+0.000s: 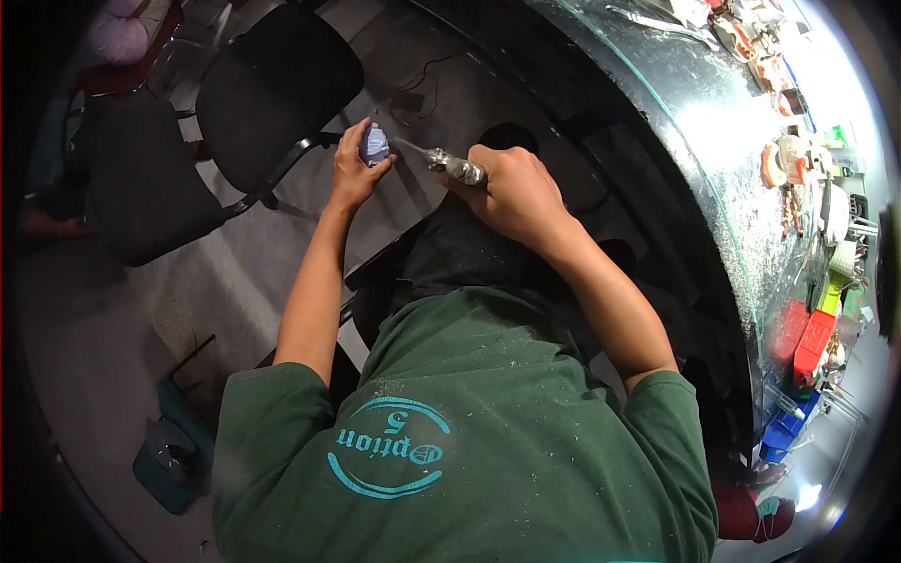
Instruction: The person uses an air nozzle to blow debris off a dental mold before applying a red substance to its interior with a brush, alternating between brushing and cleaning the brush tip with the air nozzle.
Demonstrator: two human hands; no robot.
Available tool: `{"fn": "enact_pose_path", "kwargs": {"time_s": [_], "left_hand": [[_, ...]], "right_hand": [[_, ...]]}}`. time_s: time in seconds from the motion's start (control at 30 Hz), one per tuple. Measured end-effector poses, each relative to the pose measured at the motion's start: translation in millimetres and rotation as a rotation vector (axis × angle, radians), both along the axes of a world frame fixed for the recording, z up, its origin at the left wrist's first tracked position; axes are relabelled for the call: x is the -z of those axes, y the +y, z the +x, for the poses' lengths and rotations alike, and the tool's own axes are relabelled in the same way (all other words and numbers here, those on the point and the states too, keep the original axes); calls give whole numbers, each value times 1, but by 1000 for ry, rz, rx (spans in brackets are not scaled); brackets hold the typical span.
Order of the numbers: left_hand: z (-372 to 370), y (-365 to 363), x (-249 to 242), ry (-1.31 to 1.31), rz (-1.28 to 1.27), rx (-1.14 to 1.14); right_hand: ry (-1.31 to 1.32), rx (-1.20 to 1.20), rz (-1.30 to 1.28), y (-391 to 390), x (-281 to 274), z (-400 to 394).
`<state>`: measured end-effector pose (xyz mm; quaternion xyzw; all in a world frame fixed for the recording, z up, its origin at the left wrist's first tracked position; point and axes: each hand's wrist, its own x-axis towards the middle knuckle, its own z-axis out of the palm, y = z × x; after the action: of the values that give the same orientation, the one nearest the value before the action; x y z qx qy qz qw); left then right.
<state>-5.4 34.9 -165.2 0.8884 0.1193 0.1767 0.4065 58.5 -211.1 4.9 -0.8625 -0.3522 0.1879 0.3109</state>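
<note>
My left hand point(353, 169) is closed around a pale lavender-blue dental cast point(374, 145), its fingers behind it and its thumb along the lower side. The exact shape of the cast is too small to make out. In my right hand point(521, 192) is a metal air blow gun point(456, 167), gripped with the fingers wrapped round its body. Its thin nozzle points left at the cast, with a small gap between them. Both hands are held out above the floor, beyond my lap.
A dusty glass-topped bench point(690, 122) curves along the right, bearing dental models point(773, 165), tools and a red bin point(813, 345). Black chairs point(272, 98) stand to the left. Another person's sleeve point(120, 39) shows at upper left. A green case point(174, 450) lies at lower left.
</note>
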Motion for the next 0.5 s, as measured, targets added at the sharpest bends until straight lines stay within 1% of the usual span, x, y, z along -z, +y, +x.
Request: {"fn": "enact_pose_path", "kwargs": {"time_s": [0.13, 0.23, 0.3, 0.43, 0.5], "left_hand": [[0, -7, -8, 29, 7, 40], [1, -8, -4, -3, 4, 59], [0, -8, -4, -26, 9, 88], [0, -11, -9, 15, 10, 42], [0, -11, -9, 12, 1, 53]], "right_hand": [[15, 15, -20, 1, 4, -2], [-32, 54, 143, 3, 15, -1], [-20, 40, 123, 5, 12, -3], [-36, 58, 151, 5, 16, -1], [9, 9, 116, 2, 9, -2]]}}
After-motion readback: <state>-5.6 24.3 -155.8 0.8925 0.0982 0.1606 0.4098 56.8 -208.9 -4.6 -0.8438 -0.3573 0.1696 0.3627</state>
